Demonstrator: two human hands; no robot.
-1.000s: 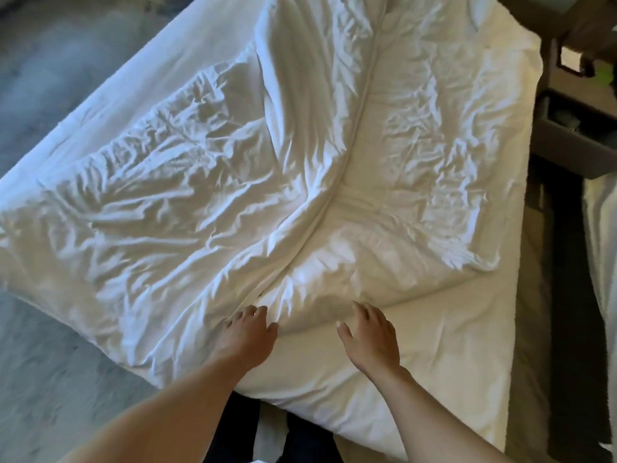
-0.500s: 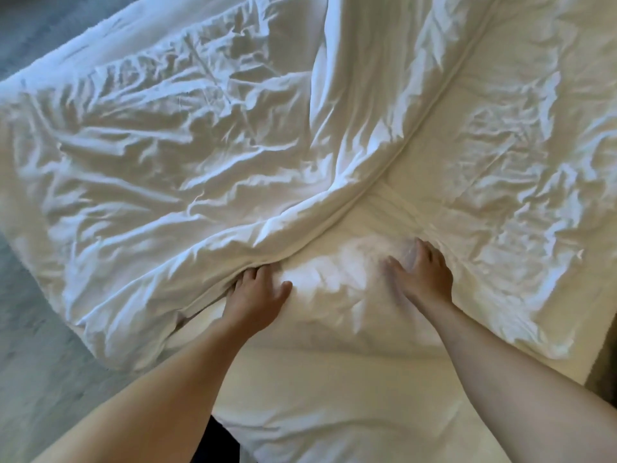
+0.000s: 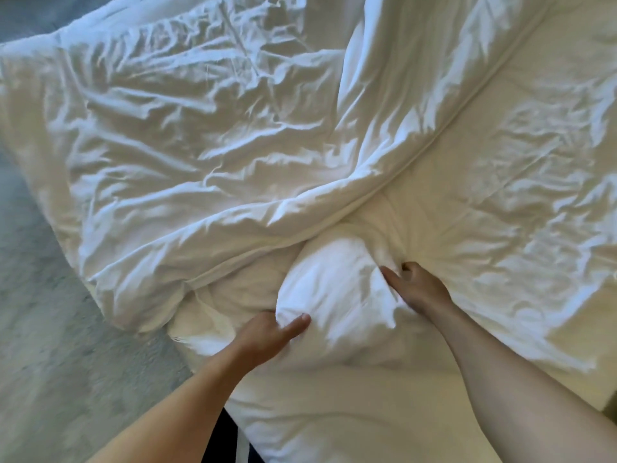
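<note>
Left grip [image 3: 268, 334] and right grip [image 3: 419, 290] both clutch a bunched mound of duvet [image 3: 334, 285] on the bed [image 3: 367, 412], near its front edge. Yank unevenly and the overhanging left half could slide onto the carpet [image 3: 50, 329].

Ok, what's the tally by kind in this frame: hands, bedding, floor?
duvet: 1
hands: 2, left hand and right hand, both gripping the duvet
sheet: 1
carpet: 1
Total: 5
</note>
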